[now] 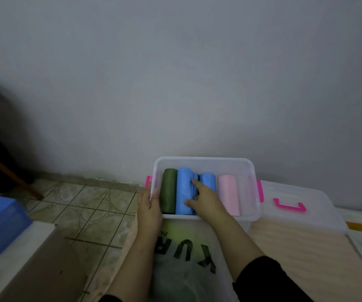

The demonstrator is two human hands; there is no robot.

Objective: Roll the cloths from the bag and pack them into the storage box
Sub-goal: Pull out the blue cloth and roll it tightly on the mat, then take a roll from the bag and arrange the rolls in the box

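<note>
Your storage box [206, 163] sits at the far edge of the counter [302, 243] against the wall, its lid [302, 199] just to the right and the bag [188, 258] lying near you. Inside lie green [168, 190], two blue [184, 192] and pink rolls [229, 194]. Your left hand [149, 203] grips the box's left rim; your right hand [204, 200], fingers spread, presses the larger blue roll into place. Judging by this, you're packing: next, seat it snugly without unrolling it.

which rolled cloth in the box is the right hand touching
The larger blue rolled cloth, second from the left in the clear plastic storage box. The right hand rests on it; the green, smaller blue and pink rolls lie untouched.
</note>
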